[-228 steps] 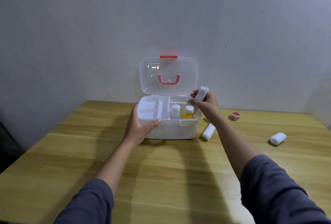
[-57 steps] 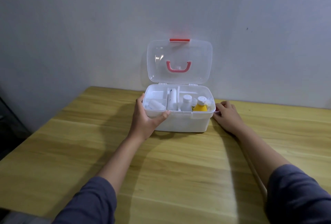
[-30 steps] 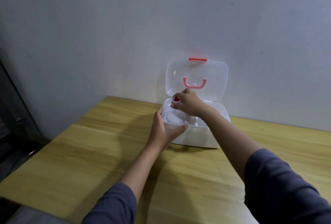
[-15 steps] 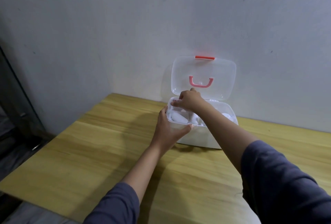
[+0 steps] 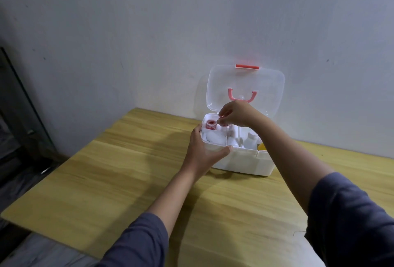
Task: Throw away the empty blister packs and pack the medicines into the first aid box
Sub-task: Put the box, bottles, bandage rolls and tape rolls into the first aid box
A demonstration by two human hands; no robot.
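Observation:
The white first aid box (image 5: 245, 162) stands on the wooden table with its clear lid (image 5: 266, 87) raised against the wall. My left hand (image 5: 202, 151) grips the box's front left corner. A small red-capped jar (image 5: 211, 124) rests in the back left compartment. My right hand (image 5: 236, 113) hovers over the box, its fingertips just right of the jar and holding nothing that I can see. White rolls (image 5: 214, 137) fill the left compartments. A white bottle (image 5: 251, 138) and a yellow bottle (image 5: 261, 147) stand further right, partly hidden by my right arm.
The wooden table (image 5: 128, 170) stretches to the left and front of the box. The grey wall (image 5: 149, 42) rises right behind the lid. A dark glass-fronted piece of furniture (image 5: 17, 117) stands beyond the table's left edge.
My right hand carried the red jar over the box and it now lies in the back left compartment. The hand has lifted slightly. My left hand kept its grip on the box.

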